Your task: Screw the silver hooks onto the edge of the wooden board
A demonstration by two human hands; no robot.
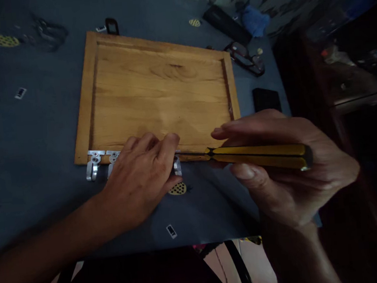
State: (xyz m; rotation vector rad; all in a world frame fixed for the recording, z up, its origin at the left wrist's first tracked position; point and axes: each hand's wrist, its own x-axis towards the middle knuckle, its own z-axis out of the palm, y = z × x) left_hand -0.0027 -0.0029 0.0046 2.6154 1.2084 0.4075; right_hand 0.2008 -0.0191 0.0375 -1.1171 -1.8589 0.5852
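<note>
Wooden panel (166,90) is laid flat on the tablecloth (31,143), mostly beyond both hands, w/ its near edge under the L hand (139,182). L fingers are bent over that edge, thumb set below it by the metal hook (177,167); whether anything is pinched there can't be told. Screwdriver (259,152) is held loosely in the R hand (296,189), handle btwn thumb & fingers, shaft pointed at the L fingers; tip can't be made out.

Panel is judged stiff, fairly light, prob. a bit slippery on cloth; best held by the raised frame, near edge or L side, w/ the thinner-looking middle spared. Hooks are judged hard & smooth, best pinched at the flat plates. Screwdriver handle seems thick & ridged, so a firm grip should be given easily.

2 more hooks (94,166) (113,160) are seen just L of the L hand, jutting past the edge, so could be snagged by the wrist. Shaft line is crowded by L fingertips; a slip would be taken there. Beyond the R hand: black box (266,99), glasses (245,58) close to the panel's far R corner (easily knocked if it's turned), dark case (227,24), blue cloth (256,20). Far beyond the L hand: blurred dark item (49,32).
</note>
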